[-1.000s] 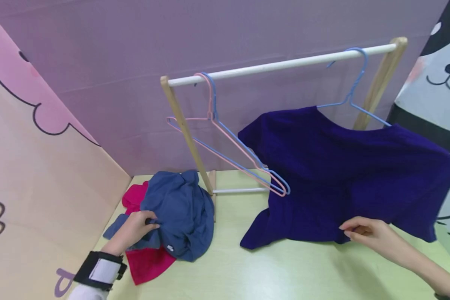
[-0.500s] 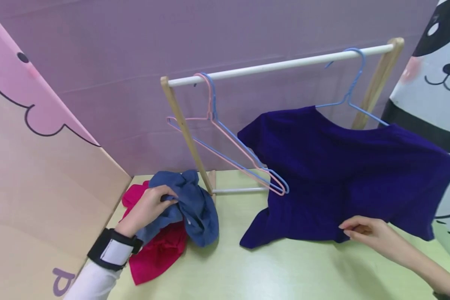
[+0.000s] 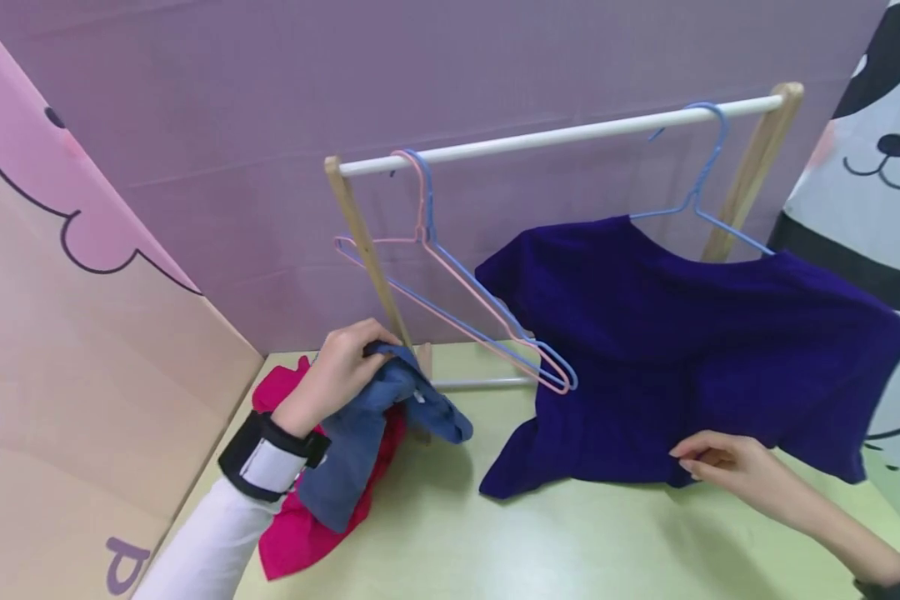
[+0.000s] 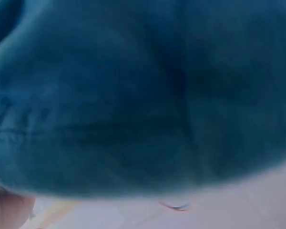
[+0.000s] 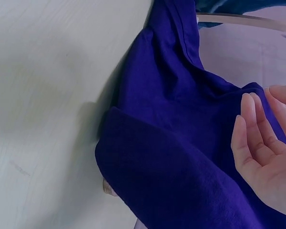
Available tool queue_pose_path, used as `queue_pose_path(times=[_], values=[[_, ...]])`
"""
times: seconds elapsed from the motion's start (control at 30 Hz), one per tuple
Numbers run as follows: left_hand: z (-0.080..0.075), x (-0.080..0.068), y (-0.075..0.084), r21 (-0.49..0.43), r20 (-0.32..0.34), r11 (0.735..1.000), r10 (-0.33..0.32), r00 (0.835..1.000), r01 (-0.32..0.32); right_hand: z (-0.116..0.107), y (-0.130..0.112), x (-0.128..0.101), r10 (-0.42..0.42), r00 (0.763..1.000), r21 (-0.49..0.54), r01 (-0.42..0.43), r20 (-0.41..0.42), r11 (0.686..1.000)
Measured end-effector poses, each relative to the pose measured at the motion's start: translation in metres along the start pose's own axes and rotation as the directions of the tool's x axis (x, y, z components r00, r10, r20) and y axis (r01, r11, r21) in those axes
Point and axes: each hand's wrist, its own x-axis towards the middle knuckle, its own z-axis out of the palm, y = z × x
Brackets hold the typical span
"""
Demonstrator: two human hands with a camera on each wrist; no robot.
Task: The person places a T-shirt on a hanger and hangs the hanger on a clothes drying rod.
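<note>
**Left hand lifts blue garment; hangers just right of it**

Left hand grips the bunched blue garment, lifted off the pink garment at the table's left end. It hangs crumpled, long axis running down-left. Empty hangers on the rail sit just right of that hand, nearer it than the other. Right hand rests on the hem of the hung purple shirt, fingers loosely curled; whether it pinches the cloth, cannot tell.

A rack stands at the back of the table. Two bare hangers hang at frame centre, a shirt right of them. Lower left, a heap of clothes lies on the table.
</note>
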Motion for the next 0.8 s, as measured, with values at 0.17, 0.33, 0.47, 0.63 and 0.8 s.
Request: queue_pose_path(times=[0.17, 0.33, 0.47, 0.63, 0.8], values=[[-0.007, 0.018, 0.016, -0.026, -0.098, 0.997, 0.064, 0.993, -0.067, 0.001, -0.006, 0.004, 0.024, 1.000, -0.015, -0.024, 0.014, 1.000], [-0.007, 0.034, 0.033, -0.063, -0.127, 0.992, 0.097, 0.987, -0.106, 0.009, -0.020, 0.014, 0.053, 0.998, -0.045, -0.052, 0.033, 0.998], [-0.002, 0.043, 0.046, -0.091, -0.139, 0.982, 0.151, 0.979, -0.164, 0.021, -0.032, 0.026, -0.002, 0.999, -0.021, 0.003, 0.042, 1.000], [0.005, 0.052, 0.062, -0.131, -0.131, 0.965, 0.212, 0.969, -0.229, 0.045, -0.045, 0.049, -0.077, 0.996, 0.016, 0.076, 0.039, 0.997], [0.013, 0.057, 0.078, -0.217, -0.091, 0.941, 0.244, 0.966, -0.258, 0.068, -0.051, 0.073, -0.105, 0.994, 0.006, 0.105, 0.005, 0.994]])
